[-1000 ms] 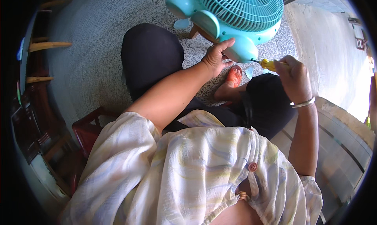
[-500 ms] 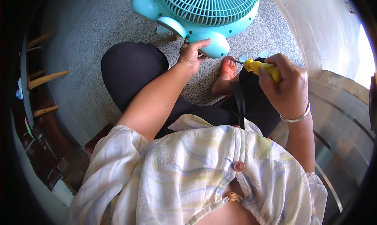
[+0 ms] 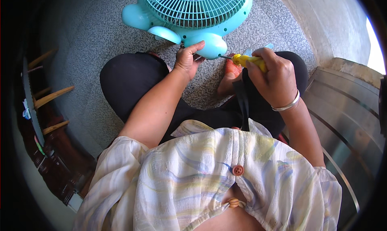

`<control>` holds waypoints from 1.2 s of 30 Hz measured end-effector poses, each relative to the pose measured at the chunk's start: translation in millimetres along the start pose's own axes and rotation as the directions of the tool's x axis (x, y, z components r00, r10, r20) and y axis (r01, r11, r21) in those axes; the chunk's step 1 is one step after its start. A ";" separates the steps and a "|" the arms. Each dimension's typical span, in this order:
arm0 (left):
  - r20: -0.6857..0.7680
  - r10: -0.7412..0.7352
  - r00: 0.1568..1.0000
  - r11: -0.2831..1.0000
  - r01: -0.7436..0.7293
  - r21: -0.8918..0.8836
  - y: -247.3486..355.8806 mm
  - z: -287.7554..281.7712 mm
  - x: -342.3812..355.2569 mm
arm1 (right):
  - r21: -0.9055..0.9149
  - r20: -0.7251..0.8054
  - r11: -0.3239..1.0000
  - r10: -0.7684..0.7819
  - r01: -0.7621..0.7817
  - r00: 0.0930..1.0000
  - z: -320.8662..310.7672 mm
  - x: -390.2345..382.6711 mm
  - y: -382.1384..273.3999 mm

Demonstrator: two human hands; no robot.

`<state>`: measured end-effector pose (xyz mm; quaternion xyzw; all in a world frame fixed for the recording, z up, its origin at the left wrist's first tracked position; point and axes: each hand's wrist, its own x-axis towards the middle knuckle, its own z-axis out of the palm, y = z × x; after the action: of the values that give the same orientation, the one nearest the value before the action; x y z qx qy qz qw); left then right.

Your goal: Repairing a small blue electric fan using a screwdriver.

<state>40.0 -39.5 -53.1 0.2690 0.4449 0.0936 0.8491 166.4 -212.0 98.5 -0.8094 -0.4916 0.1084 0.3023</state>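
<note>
A turquoise fan (image 3: 211, 34) with a round slatted grille lies at the top of the view. My left hand (image 3: 188, 61) grips the rounded lobe on its near edge, thumb on top and the other fingers partly hidden beneath. In my right hand (image 3: 276, 74) is a yellow-handled screwdriver (image 3: 252, 62), its shaft pointing left. The screwdriver's tip meets the lobe's right side by a small dark hole; whether it sits inside the hole cannot be made out. Small dark holes dot the fan's rim.
Pale translucent blue pieces (image 3: 269, 47) show beyond my right hand, over the speckled floor (image 3: 96, 33). My foot (image 3: 232, 70) is just below the screwdriver. A wall and a shiny metal panel (image 3: 342, 106) stand at right; wooden legs (image 3: 54, 96) jut out at left.
My right hand has moved left, bringing the screwdriver tip from apart to the lobe's hole. The fan and my left hand appear slightly farther left in view, with the grip kept.
</note>
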 end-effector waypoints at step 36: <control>-0.003 0.037 0.999 0.999 -0.037 0.006 -4.9 2.1 -0.4 | -0.306 0.022 0.950 -0.058 0.062 0.998 33.9 -12.2 -19.7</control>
<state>41.2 -44.6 -54.5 0.2797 0.4415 0.1082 0.8457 129.9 -202.9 81.9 -0.8305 -0.5289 0.0265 0.1730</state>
